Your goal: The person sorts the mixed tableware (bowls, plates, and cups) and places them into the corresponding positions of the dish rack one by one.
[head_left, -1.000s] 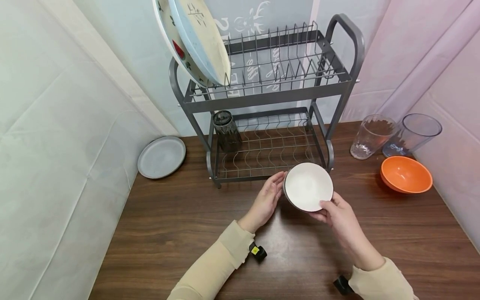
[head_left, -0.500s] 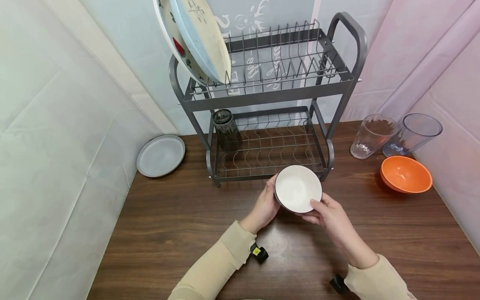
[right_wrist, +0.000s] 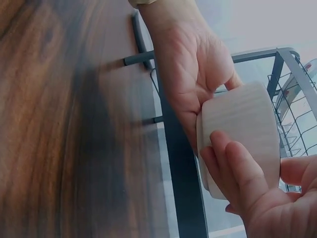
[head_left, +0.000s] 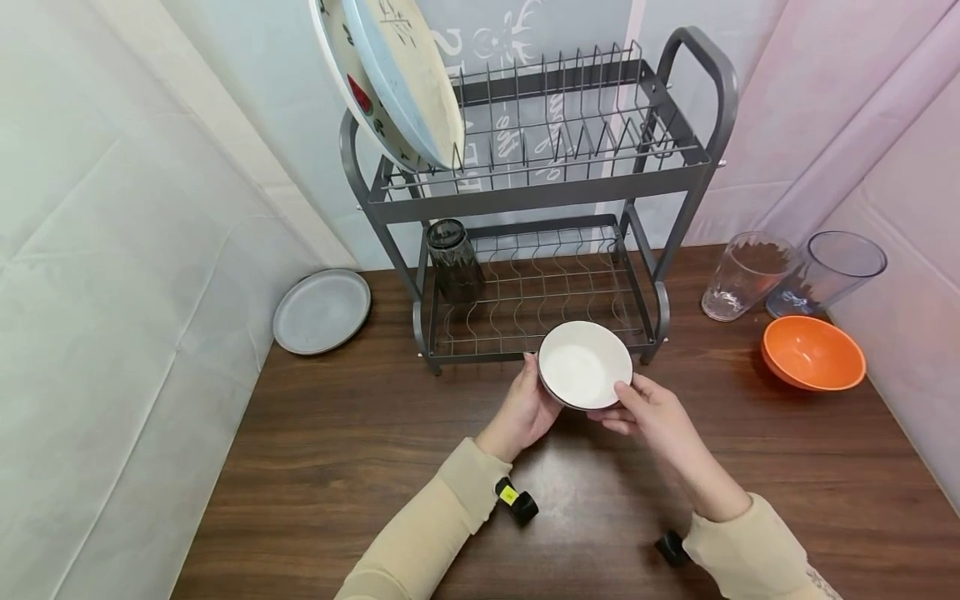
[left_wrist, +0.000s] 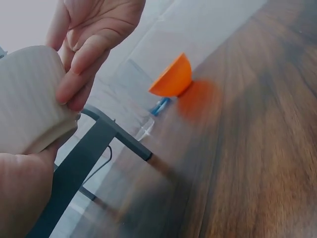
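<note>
A small white bowl [head_left: 585,365] with a dark rim is held in the air before the rack's lower front edge, tilted with its inside toward the head camera. My right hand [head_left: 660,425] pinches its right side, thumb over the rim and fingers against the outer wall. Around the left side and underside, my left hand [head_left: 525,412] grips the same bowl. The right wrist view shows the bowl's pale ribbed outside [right_wrist: 242,134] between both hands, with the left palm [right_wrist: 185,74] against its base.
Behind stands a dark two-tier dish rack [head_left: 540,200], with large plates [head_left: 408,83] up top and an upturned dark glass [head_left: 454,262] below. A grey plate [head_left: 322,312] lies left. Right are an orange bowl [head_left: 813,354], a clear glass [head_left: 746,275] and a bluish glass [head_left: 828,271].
The white bowl has moved left with my right hand. My left hand, earlier with fingers extended beside it, now grips its left side.
</note>
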The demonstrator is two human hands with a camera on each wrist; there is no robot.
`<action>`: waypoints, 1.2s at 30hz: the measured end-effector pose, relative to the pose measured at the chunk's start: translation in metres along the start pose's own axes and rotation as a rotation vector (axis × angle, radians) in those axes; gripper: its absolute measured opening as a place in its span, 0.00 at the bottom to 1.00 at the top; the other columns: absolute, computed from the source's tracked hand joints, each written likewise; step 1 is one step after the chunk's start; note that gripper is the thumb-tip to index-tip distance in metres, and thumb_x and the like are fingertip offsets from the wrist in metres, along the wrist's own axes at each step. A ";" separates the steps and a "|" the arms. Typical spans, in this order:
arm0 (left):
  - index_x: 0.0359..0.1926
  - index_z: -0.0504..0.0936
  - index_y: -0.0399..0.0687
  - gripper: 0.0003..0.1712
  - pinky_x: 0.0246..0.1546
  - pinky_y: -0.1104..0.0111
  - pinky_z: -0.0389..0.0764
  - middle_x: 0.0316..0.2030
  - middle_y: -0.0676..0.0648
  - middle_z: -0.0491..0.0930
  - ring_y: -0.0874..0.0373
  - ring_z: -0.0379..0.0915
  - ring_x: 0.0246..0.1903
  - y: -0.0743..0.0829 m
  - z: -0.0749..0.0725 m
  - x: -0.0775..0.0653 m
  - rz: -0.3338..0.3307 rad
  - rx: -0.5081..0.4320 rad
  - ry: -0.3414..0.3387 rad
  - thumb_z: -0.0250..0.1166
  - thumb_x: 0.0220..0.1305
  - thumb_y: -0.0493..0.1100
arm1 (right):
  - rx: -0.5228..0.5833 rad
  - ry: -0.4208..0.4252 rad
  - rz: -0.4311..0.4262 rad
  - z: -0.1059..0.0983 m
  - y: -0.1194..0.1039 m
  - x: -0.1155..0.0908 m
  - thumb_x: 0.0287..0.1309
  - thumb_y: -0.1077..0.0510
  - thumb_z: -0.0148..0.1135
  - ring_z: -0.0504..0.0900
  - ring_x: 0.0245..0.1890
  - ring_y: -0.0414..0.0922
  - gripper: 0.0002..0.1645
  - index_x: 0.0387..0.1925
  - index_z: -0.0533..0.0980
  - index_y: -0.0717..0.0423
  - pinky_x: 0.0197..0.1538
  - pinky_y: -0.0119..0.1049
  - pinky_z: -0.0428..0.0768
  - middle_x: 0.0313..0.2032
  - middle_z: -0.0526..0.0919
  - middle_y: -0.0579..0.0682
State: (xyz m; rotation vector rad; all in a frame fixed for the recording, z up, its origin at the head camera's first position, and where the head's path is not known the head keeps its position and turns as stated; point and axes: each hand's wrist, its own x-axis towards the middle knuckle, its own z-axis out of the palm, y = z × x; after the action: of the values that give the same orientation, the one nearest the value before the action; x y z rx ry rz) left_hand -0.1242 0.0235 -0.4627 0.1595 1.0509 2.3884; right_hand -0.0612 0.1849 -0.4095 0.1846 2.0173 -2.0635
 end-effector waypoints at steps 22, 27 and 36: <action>0.63 0.53 0.53 0.43 0.52 0.75 0.68 0.48 0.56 0.68 0.66 0.67 0.48 0.016 -0.005 0.008 -0.012 -0.139 0.060 0.40 0.51 0.71 | -0.644 0.592 -0.157 -0.083 -0.027 0.063 0.60 0.42 0.40 0.73 0.44 0.40 0.30 0.55 0.68 0.58 0.42 0.29 0.69 0.49 0.77 0.57; 0.58 0.60 0.53 0.37 0.48 0.76 0.69 0.45 0.55 0.70 0.66 0.68 0.44 0.020 -0.006 0.009 0.002 -0.187 0.061 0.58 0.49 0.63 | -0.600 0.595 -0.208 -0.081 -0.031 0.082 0.61 0.46 0.42 0.72 0.48 0.50 0.28 0.55 0.67 0.60 0.48 0.41 0.69 0.50 0.75 0.59; 0.56 0.61 0.50 0.29 0.41 0.74 0.71 0.43 0.53 0.70 0.64 0.69 0.40 0.025 0.001 0.020 0.052 -0.130 0.152 0.56 0.53 0.52 | -0.536 0.651 -0.265 -0.070 -0.027 0.108 0.59 0.49 0.48 0.72 0.36 0.28 0.23 0.52 0.71 0.58 0.36 0.16 0.65 0.47 0.79 0.55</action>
State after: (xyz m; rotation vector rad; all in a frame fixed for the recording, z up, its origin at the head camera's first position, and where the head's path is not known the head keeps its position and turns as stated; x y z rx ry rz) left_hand -0.1517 0.0199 -0.4459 -0.0417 0.9650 2.5393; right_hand -0.1778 0.2457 -0.4143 0.5670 3.0511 -1.6260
